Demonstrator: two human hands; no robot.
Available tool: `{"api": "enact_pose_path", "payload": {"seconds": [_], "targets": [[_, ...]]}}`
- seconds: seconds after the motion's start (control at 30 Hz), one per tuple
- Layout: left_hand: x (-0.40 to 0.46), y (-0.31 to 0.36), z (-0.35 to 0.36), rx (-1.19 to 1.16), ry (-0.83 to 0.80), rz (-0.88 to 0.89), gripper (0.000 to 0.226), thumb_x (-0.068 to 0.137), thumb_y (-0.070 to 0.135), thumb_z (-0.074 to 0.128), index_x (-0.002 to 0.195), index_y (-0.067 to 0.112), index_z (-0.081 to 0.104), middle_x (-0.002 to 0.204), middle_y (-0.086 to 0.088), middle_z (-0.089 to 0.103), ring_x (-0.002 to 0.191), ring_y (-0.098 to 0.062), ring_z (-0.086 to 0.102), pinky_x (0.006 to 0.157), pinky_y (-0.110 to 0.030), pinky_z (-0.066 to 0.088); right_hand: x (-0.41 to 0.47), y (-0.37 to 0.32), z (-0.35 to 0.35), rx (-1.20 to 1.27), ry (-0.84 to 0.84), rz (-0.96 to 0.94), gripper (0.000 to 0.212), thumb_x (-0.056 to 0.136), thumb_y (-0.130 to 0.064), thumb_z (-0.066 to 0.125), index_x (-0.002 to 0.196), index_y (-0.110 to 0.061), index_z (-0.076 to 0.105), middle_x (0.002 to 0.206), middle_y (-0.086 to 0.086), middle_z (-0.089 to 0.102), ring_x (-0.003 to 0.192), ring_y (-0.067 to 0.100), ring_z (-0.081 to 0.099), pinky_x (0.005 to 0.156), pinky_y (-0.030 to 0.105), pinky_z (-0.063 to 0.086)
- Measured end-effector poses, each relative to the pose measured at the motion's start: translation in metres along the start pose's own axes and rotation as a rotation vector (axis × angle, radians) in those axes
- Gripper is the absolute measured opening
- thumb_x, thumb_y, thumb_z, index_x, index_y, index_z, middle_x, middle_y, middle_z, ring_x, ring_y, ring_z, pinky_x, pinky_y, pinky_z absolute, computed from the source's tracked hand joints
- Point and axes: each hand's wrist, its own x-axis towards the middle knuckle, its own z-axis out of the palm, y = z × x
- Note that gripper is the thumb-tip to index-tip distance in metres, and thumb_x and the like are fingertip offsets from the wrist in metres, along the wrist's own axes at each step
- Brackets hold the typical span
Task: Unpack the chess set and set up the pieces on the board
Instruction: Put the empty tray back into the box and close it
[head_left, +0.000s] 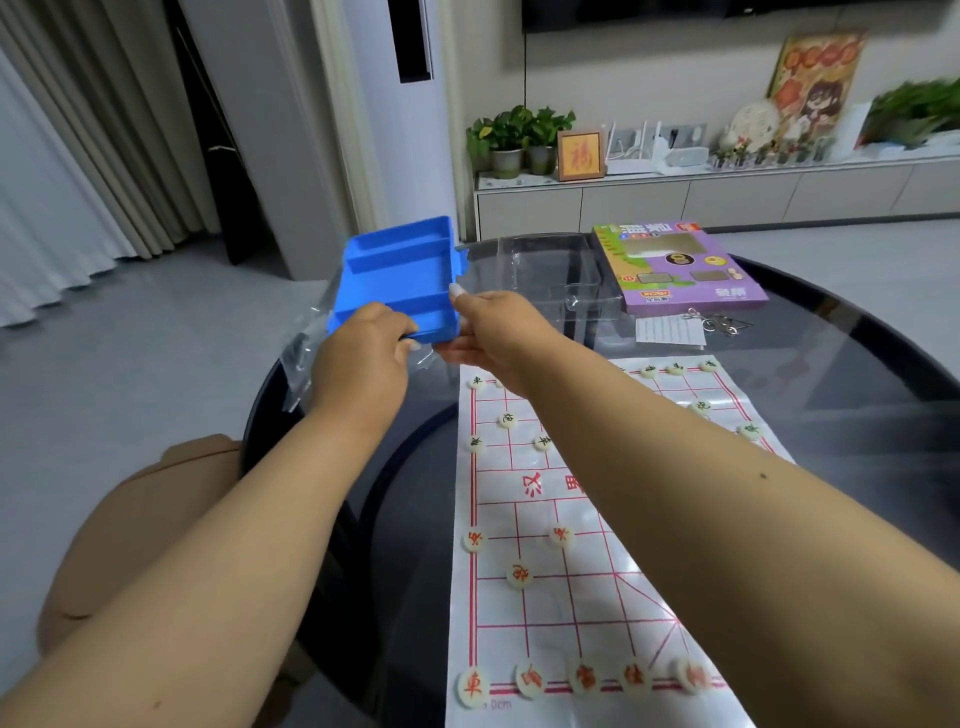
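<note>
Blue tray (397, 275): plastic, ribbed with dividers, tilted up above the far left edge of the table (857, 364); looks empty, though the inside is only partly shown.
Left hand (363, 358): fingers curled round the tray's near left edge, gripping it.
Right hand (493, 327): thumb on the tray's near right corner, fingers beneath, pinching it.
Clear wrap (306, 343): crumpled under and left of the tray, hanging past the table edge.
Board (587, 587): white sheet with red grid, flat on the dark table, near the body.
Red pieces (519, 574): back row along the near edge, more further up; right half hidden by the forearm.
Dark pieces (506, 420): on the far half, several at the far edge; count unclear.
Clear insert (550, 270): beyond the hands, beside the purple box (680, 265).
Leaflet (670, 330): just before the box, metal rings beside it.
Step in hand: likely clearing packaging, pieces apparently mostly placed.
Next move: set tray down well apart from the board, without sweeping an arm across the light sheet; then check hidden positions.
</note>
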Motion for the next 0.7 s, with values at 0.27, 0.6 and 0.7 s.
{"api": "enact_pose_path", "payload": {"seconds": [0.27, 0.6, 0.7], "targets": [[-0.017, 0.039, -0.020, -0.138, 0.054, 0.033, 0.025, 0.089, 0.011, 0.064, 0.113, 0.009, 0.068, 0.114, -0.005, 0.061, 0.095, -0.022, 0.062, 0.082, -0.019, 0.038, -0.030, -0.010, -0.011, 0.311, 0.057, -0.006, 0.029, 0.099, -0.014, 0.045, 0.116, 0.009, 0.051, 0.121, 0.025, 0.057, 0.100, 0.037, 0.065, 0.087, 0.044, 0.055], [-0.065, 0.067, -0.016, -0.841, -0.104, -0.505, 0.047, 0.100, 0.049, 0.028, 0.110, 0.014, 0.059, 0.092, -0.005, 0.067, 0.088, -0.024, 0.066, 0.083, -0.039, 0.054, -0.083, -0.028, -0.052, 0.527, 0.175, -0.083, 0.011, 0.098, -0.011, 0.047, 0.089, -0.009, 0.053, 0.112, 0.014, 0.060, 0.100, 0.030, 0.066, 0.086, 0.043, 0.056], [-0.059, 0.069, -0.021, -1.474, -0.156, -0.840, 0.070, 0.094, 0.065, 0.024, 0.139, 0.014, 0.040, 0.116, -0.016, 0.064, 0.103, -0.031, 0.065, 0.095, -0.047, 0.049, -0.099, -0.027, -0.062, 0.561, 0.195, -0.071, 0.008, 0.097, -0.011, 0.048, 0.091, -0.010, 0.052, 0.117, 0.016, 0.059, 0.099, 0.031, 0.066, 0.084, 0.044, 0.056]]}}
